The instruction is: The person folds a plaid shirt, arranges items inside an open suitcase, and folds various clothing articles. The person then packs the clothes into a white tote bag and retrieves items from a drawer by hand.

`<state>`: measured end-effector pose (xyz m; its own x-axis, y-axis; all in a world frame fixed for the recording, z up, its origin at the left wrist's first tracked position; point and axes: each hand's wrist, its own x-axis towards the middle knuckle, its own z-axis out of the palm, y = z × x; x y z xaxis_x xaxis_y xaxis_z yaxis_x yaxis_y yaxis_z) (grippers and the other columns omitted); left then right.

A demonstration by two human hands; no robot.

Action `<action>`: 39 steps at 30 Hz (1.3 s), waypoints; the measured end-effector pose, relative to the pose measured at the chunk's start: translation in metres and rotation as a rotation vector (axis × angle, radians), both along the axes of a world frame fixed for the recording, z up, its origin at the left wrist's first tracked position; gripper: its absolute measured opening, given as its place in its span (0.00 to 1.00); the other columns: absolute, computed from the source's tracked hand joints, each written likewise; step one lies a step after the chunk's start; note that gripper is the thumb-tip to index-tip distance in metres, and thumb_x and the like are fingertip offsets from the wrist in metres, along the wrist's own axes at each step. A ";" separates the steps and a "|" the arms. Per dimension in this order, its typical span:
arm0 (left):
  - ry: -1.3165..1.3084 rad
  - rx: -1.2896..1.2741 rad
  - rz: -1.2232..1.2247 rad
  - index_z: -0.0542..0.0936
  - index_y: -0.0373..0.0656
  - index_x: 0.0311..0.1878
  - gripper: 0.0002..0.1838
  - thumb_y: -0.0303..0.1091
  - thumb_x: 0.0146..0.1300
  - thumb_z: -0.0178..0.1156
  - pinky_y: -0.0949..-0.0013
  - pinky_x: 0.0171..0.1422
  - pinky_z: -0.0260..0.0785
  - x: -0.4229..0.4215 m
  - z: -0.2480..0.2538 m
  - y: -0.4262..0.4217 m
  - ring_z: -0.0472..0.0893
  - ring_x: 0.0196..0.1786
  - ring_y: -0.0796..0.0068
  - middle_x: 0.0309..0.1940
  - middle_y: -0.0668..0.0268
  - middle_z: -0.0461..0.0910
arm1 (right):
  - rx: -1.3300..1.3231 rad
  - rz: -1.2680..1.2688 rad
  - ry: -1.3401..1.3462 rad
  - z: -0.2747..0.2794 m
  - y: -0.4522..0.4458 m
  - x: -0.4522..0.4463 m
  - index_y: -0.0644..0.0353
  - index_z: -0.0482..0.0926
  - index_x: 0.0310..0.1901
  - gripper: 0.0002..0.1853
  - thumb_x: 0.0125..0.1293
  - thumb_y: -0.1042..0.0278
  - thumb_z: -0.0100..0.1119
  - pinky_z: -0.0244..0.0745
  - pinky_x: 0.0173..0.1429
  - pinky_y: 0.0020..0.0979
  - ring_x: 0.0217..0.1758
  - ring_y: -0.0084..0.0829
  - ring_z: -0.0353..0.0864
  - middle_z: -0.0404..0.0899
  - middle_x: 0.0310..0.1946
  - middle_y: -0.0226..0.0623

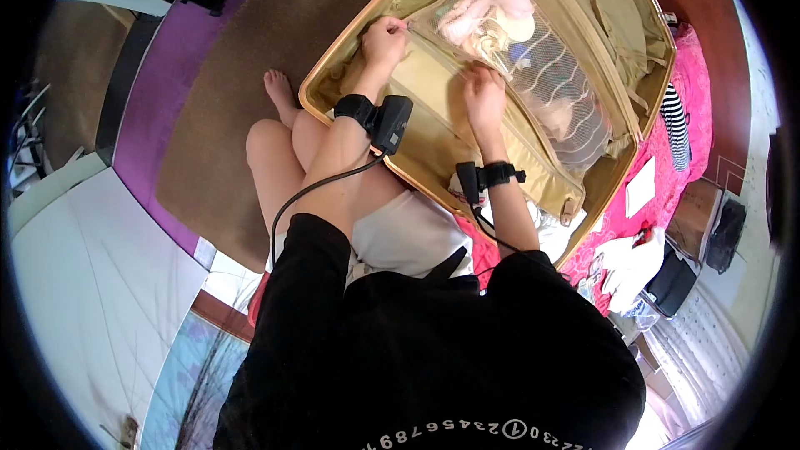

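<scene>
A suitcase (313, 82) with a beige lining lies open before me. In it, a mesh pocket (546, 75) holds pale pink and cream cloth items (487, 12) and other things blurred by the netting. My left hand (385, 43) is at the pocket's far left corner, thumb and finger pinched on its edge; whether a zipper pull is between them is too small to tell. My right hand (484, 98) has its fingers curled at the pocket's near edge, gripping it beside the cloth items. A beige lining panel (437, 87) stretches between both hands.
White papers (640, 190), a striped cloth (675, 129) and white clothing (635, 267) lie on a pink patterned cover (696, 75) at the right. A brown rug (212, 129) is on the left. Cables run from the devices (392, 125) strapped to my wrists.
</scene>
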<state>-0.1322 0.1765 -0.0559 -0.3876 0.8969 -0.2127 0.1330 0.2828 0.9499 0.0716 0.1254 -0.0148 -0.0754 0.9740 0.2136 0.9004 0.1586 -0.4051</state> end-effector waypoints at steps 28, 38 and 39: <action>0.361 -0.117 -0.304 0.78 0.34 0.42 0.14 0.35 0.59 0.60 0.67 0.41 0.71 -0.010 0.003 -0.002 0.78 0.37 0.69 0.38 0.58 0.81 | -0.229 -0.221 0.543 -0.021 0.063 -0.115 0.61 0.69 0.37 0.09 0.53 0.73 0.53 0.72 0.42 0.49 0.35 0.56 0.78 0.77 0.27 0.56; 0.048 -0.203 -0.128 0.80 0.32 0.40 0.15 0.38 0.65 0.55 0.70 0.32 0.67 -0.010 0.010 0.000 0.73 0.28 0.74 0.30 0.63 0.79 | -0.376 -0.333 0.207 0.040 -0.011 0.002 0.59 0.67 0.44 0.12 0.57 0.72 0.49 0.71 0.37 0.53 0.31 0.56 0.78 0.78 0.25 0.55; 0.033 -0.206 -0.138 0.80 0.33 0.40 0.15 0.38 0.65 0.55 0.70 0.31 0.67 -0.011 0.007 0.000 0.73 0.27 0.74 0.29 0.64 0.79 | -0.381 -0.353 0.151 0.039 -0.025 0.030 0.59 0.67 0.44 0.12 0.57 0.71 0.49 0.71 0.36 0.53 0.30 0.55 0.79 0.78 0.25 0.54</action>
